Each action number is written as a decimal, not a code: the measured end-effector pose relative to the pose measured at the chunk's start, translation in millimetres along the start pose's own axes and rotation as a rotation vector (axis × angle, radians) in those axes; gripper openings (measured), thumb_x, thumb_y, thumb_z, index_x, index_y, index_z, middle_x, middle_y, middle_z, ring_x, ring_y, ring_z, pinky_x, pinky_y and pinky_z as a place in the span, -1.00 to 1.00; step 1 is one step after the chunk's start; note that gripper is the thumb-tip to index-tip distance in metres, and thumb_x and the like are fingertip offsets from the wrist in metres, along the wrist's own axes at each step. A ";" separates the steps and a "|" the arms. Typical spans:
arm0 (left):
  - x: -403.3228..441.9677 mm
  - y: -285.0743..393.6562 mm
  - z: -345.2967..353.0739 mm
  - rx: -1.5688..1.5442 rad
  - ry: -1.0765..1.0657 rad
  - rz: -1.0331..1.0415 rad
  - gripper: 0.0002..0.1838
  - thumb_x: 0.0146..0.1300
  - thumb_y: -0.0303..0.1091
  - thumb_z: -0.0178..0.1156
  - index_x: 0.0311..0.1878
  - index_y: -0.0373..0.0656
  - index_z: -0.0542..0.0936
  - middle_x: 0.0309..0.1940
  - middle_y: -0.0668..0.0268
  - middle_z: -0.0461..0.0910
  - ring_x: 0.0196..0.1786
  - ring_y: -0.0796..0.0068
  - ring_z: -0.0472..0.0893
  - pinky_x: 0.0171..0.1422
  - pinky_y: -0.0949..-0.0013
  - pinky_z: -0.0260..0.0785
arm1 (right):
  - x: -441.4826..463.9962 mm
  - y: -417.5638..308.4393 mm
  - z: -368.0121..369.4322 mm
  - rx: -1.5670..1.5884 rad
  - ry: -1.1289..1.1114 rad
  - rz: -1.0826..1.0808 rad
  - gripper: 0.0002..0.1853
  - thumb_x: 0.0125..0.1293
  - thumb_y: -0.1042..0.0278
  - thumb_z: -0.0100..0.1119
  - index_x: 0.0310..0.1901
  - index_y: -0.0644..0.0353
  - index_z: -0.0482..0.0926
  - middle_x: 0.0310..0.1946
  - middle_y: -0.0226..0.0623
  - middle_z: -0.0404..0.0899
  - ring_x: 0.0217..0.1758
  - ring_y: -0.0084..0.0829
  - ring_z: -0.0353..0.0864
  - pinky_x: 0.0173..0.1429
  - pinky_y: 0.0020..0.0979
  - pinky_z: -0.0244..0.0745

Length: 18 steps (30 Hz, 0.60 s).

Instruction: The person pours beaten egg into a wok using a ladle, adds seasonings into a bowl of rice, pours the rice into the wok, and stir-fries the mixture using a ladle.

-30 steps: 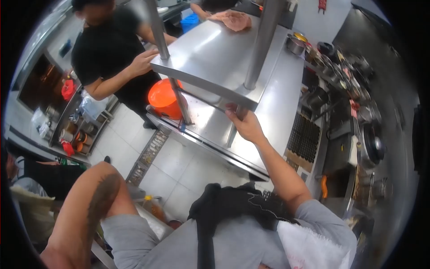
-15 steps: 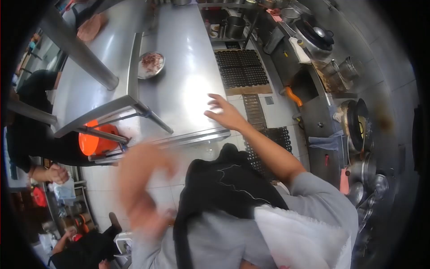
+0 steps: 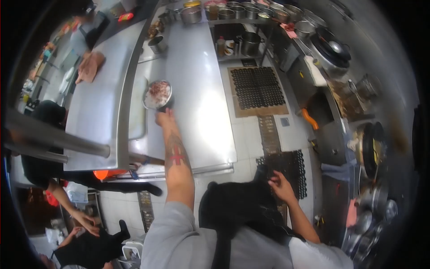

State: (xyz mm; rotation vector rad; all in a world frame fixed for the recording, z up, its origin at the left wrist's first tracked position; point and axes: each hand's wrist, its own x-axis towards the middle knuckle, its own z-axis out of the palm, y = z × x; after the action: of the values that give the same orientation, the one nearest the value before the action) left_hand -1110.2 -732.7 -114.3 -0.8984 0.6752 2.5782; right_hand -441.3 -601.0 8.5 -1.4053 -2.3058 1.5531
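Note:
A round metal bowl (image 3: 157,94) with white and reddish contents sits on the steel table (image 3: 197,85), beside the raised shelf. My left hand (image 3: 165,117) is at the bowl's near rim, its fingers closed on the edge; the fingertips are partly hidden there. The tattooed forearm reaches over the table's front edge. Beyond that edge, near my black apron (image 3: 242,201), my right hand (image 3: 281,186) hangs with loosely bent fingers apart and nothing in them.
The raised steel shelf (image 3: 96,107) and its posts stand at left, with raw meat (image 3: 91,67) on top. Other people are at far left. An orange bucket (image 3: 109,173) is below. Stoves and pans (image 3: 331,51) line the right. Black mats (image 3: 259,87) lie on the floor.
The view has shifted. My left arm has swung forward to the bowl. My right hand left the shelf post, passed over the table, and is now back near my body.

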 end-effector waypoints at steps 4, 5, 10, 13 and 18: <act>7.5 18.4 -4.7 0.477 0.077 0.723 -0.68 0.49 -0.18 -0.04 0.06 -0.22 0.53 -0.13 0.17 0.60 -0.18 0.37 0.62 -0.32 0.27 0.49 | 44.0 59.8 -67.2 -0.010 0.017 -0.017 -0.40 0.33 0.21 0.34 0.35 0.12 0.37 -0.07 -0.16 0.65 -0.15 -0.43 0.68 -0.02 -0.39 0.58; 0.9 23.4 -5.3 0.569 -0.035 0.700 -0.68 0.49 -0.20 -0.04 0.08 -0.23 0.52 -0.09 0.16 0.60 -0.17 0.34 0.62 -0.31 0.30 0.51 | 55.1 73.7 -87.7 -0.032 0.042 0.029 -0.39 0.31 0.19 0.34 0.34 0.13 0.39 -0.08 -0.16 0.67 -0.15 -0.38 0.70 0.00 -0.34 0.58; -64.5 -4.8 22.3 0.277 0.040 0.604 -0.71 0.49 -0.33 -0.06 0.10 -0.29 0.53 0.00 0.12 0.57 -0.09 0.25 0.62 -0.20 0.32 0.60 | 107.7 120.9 -176.4 -0.041 0.029 0.084 -0.42 0.32 0.19 0.31 0.32 0.17 0.42 -0.11 -0.17 0.68 -0.17 -0.36 0.70 0.00 -0.31 0.58; -85.8 -14.6 41.5 0.038 0.067 0.412 -0.74 0.47 -0.49 -0.04 0.12 -0.28 0.54 0.00 0.18 0.57 -0.06 0.25 0.59 -0.05 0.32 0.61 | 149.5 118.6 -223.6 -0.105 0.001 0.022 -0.48 0.37 0.23 0.28 0.30 0.18 0.42 -0.18 -0.22 0.66 -0.20 -0.43 0.72 -0.08 -0.41 0.59; -82.0 -25.1 42.3 -0.071 -0.001 0.409 -0.77 0.46 -0.44 0.06 0.11 -0.26 0.54 -0.10 0.25 0.57 -0.13 0.36 0.56 -0.18 0.42 0.51 | 238.5 110.8 -267.8 -0.235 0.015 -0.127 -0.54 0.39 0.29 0.25 0.27 0.19 0.46 -0.17 -0.26 0.65 -0.22 -0.47 0.69 -0.07 -0.46 0.57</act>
State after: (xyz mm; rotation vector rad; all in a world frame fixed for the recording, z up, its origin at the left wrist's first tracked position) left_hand -1058.5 -701.3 -40.2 -0.8529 0.8468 2.9768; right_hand -384.4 -233.5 -42.6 -1.2766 -2.5815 1.2681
